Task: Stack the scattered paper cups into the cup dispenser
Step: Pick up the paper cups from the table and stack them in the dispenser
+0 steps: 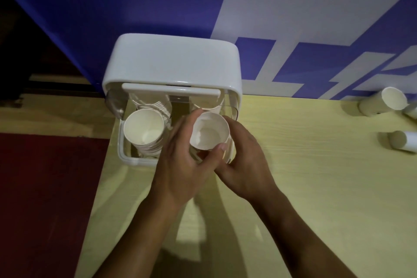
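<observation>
Cup (pixel 208 134) sits over the dispenser's (pixel 171 63) right slot, my left hand (pixel 180 165) and right hand (pixel 243 160) fingers clamped on it. I judge a tilted entry could jam or crush its rim; loose cups (pixel 383 102) lie far right on the table (pixel 316 187).

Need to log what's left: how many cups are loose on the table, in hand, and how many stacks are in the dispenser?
Loose cups lying on the table at right: 3, two cut by the frame edge
Cups in hand: 1
Stacks visible in the dispenser: 3
Total: 7
</observation>
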{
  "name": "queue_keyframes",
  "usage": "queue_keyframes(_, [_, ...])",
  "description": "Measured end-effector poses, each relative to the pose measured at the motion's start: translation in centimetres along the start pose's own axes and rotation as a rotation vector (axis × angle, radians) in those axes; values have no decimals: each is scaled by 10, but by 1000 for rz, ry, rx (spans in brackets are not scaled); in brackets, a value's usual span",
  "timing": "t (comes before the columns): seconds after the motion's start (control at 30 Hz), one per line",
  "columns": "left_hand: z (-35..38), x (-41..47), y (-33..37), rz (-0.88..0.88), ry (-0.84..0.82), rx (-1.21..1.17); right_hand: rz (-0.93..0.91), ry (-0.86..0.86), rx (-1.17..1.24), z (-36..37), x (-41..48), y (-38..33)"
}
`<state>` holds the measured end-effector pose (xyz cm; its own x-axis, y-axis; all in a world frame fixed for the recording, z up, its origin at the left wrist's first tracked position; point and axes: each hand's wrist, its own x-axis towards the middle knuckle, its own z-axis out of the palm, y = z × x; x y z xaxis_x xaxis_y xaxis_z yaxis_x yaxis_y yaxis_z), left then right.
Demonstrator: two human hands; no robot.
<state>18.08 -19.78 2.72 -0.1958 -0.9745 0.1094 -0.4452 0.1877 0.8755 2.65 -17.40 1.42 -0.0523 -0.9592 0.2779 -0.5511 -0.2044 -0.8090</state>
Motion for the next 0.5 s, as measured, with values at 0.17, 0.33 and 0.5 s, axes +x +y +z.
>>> queue_keyframes(0.17, [6, 2, -12, -30, -50, 61, 48, -32, -79, 6, -3, 5])
queue_keyframes(0.33, [10, 3, -16, -58, -81, 102, 72, -64, -143, 8, -6, 13])
queue_keyframes(0.5, [7, -2, -9, -31, -48, 117, 87, -69, -219, -5, -14, 16])
